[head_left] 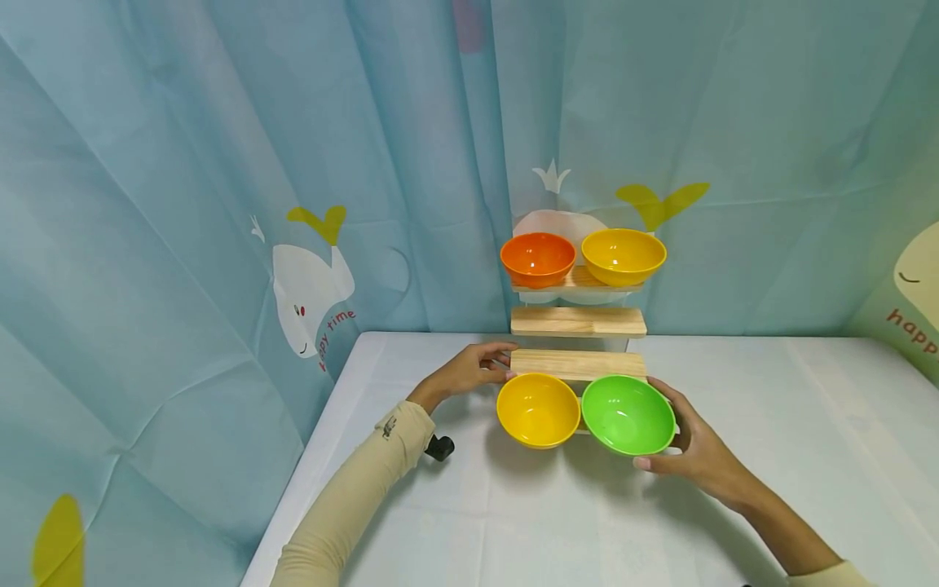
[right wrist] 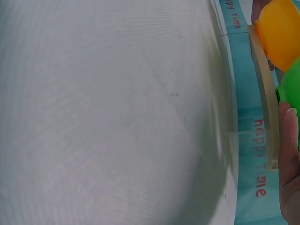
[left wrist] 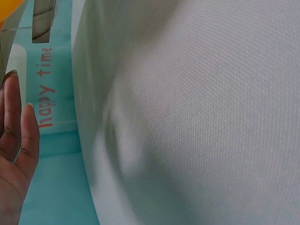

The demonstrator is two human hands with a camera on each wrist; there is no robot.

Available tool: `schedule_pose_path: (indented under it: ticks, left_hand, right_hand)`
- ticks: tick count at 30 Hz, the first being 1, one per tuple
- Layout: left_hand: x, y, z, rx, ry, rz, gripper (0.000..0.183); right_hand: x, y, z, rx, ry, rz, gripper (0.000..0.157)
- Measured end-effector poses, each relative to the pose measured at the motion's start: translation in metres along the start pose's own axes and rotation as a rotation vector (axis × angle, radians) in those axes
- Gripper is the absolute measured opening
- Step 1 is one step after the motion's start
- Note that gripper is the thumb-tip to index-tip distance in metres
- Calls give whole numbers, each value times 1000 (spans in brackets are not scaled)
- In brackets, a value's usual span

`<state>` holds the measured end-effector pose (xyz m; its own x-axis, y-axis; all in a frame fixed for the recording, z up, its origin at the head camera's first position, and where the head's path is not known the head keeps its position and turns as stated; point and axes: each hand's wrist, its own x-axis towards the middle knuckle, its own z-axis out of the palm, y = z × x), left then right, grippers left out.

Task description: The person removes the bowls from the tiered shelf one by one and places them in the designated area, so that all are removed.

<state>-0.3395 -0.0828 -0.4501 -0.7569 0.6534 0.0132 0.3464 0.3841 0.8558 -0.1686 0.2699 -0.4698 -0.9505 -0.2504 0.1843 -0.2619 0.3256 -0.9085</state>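
A four-tier wooden rack (head_left: pixel 578 321) stands on the table. On its lowest tier, mostly hidden, sit a yellow bowl (head_left: pixel 539 410) at left and a green bowl (head_left: pixel 628 414) at right, side by side. My right hand (head_left: pixel 700 452) holds the green bowl by its right side, thumb in front and fingers behind. At the rack's left end, my left hand (head_left: pixel 469 371) touches the second plank from the bottom, its thumb close to the yellow bowl's rim. The left wrist view shows that hand's fingers (left wrist: pixel 13 117) fairly straight.
An orange bowl (head_left: pixel 538 259) and another yellow bowl (head_left: pixel 623 256) occupy the top tier. The two middle planks carry nothing. A black object (head_left: pixel 440 447) lies by the left sleeve on the white table (head_left: pixel 455 522). A blue curtain (head_left: pixel 440 163) hangs behind.
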Motion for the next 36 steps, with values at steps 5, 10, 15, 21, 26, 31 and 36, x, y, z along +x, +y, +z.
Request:
schedule_pose_path:
  ticks: [5, 10, 15, 21, 26, 31, 36]
  left_hand:
    - [0, 0, 0, 1, -1, 3, 52]
    - [-1, -1, 0, -2, 4, -11, 52]
    - [-1, -1, 1, -5, -5, -8, 52]
    - [-1, 0, 1, -2, 6, 13, 51]
    - [-1, -2, 1, 9, 5, 9, 51]
    - [0, -1, 1, 15, 4, 15, 51]
    - [1, 2, 0, 16, -1, 12, 51]
  right_hand:
    - [0, -1, 0, 11, -3, 14, 107]
    - [1, -2, 2, 18, -10, 37, 105]
    - [0, -3, 1, 18, -14, 53, 105]
    - [-1, -3, -1, 4, -12, 21, 104]
    - [0, -3, -1, 6, -13, 25, 103]
    - [-1, -3, -3, -5, -10, 38, 103]
    - [-2, -5, -5, -17, 6, 29, 103]
